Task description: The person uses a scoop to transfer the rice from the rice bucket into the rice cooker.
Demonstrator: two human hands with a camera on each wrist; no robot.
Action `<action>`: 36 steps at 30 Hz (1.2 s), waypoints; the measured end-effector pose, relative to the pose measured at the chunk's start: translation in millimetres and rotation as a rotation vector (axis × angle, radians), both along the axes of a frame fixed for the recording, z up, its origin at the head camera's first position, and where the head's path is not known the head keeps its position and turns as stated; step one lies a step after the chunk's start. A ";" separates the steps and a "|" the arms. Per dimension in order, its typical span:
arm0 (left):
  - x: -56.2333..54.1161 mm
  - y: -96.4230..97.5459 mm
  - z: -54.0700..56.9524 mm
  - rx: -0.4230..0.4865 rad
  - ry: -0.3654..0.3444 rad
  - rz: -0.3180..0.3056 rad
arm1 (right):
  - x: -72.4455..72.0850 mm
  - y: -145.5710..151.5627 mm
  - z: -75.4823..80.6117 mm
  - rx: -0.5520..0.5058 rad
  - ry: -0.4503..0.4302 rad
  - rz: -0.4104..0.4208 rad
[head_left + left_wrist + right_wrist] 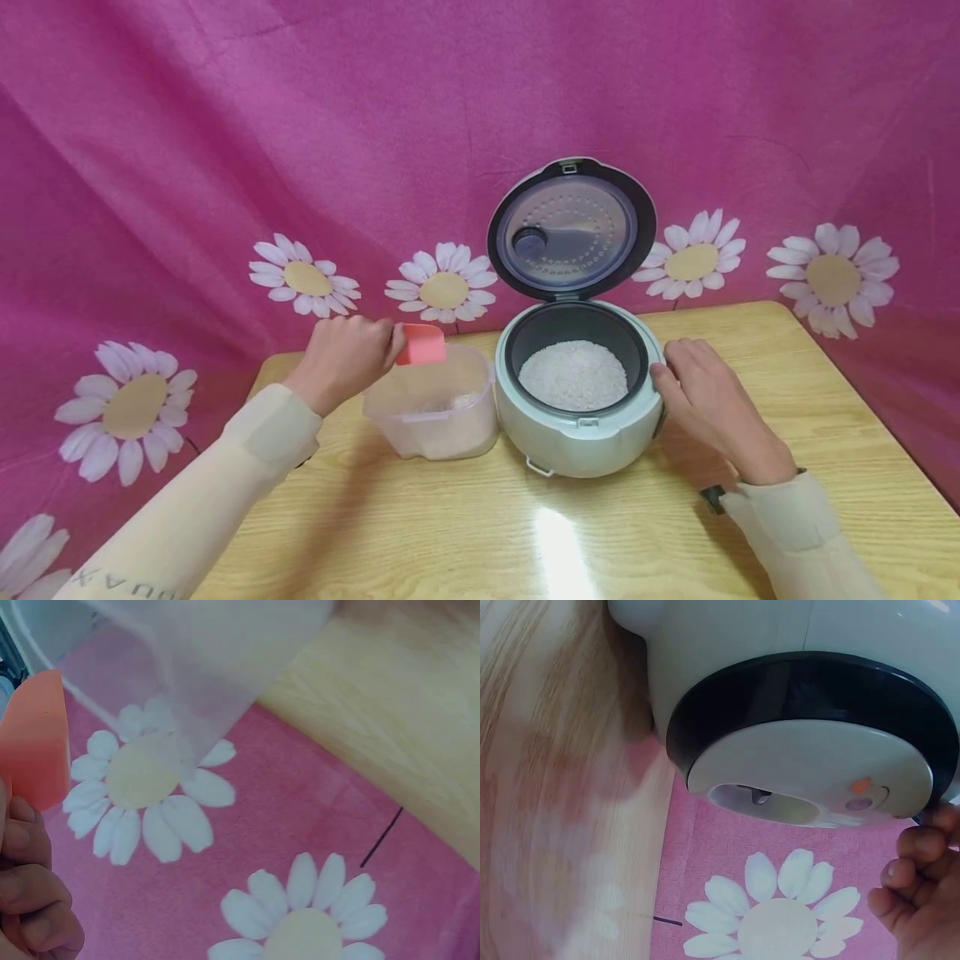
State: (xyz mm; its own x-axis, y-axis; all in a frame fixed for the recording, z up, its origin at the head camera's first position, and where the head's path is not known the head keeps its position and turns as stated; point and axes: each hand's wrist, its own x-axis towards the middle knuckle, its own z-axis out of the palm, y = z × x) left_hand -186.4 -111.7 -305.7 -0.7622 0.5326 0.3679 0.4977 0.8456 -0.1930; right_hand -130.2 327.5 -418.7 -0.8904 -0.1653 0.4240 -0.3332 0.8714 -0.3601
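Observation:
In the head view my left hand (348, 358) grips an orange scoop (422, 345) above a translucent plastic container (442, 429) with white rice grains inside. The left wrist view shows curled fingers (41, 904) round the handle of the scoop (36, 742), tilted beside the container wall (187, 667). Right of the container stands a pale rice cooker (577, 446), its lid (573, 229) raised. White rice (576, 377) lies in its dark inner pot. My right hand (708, 404) holds the cooker's right side, thumb at the rim; in the right wrist view its fingertips (922, 844) meet the dark panel.
A wooden table (450, 533) bears both the container and the cooker, which stand side by side near its back edge. Behind hangs a pink cloth (360, 125) printed with white daisies. A socket recess (761, 801) shows on the cooker's side.

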 end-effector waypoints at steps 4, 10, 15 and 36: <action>4.6 -2.3 -7.0 -0.021 -0.065 0.014 | 0.9 1.3 -1.5 0.000 -0.006 -0.005; 9.8 3.2 -18.6 -0.118 -0.165 -0.006 | 2.6 3.4 -0.3 0.010 0.007 -0.008; 11.7 9.3 -23.1 -0.177 -0.250 0.009 | 3.1 3.1 1.0 0.033 0.019 -0.009; 6.4 18.1 -37.8 -0.311 -0.315 -0.009 | 4.4 2.7 4.0 0.024 -0.063 -0.002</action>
State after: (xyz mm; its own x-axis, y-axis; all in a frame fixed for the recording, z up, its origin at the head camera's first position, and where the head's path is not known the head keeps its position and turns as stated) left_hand -180.0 -93.7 -343.5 -0.8064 0.5882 -0.0607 0.5800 0.7668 -0.2750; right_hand -125.8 330.2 -414.7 -0.9155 -0.1732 0.3630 -0.3091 0.8805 -0.3595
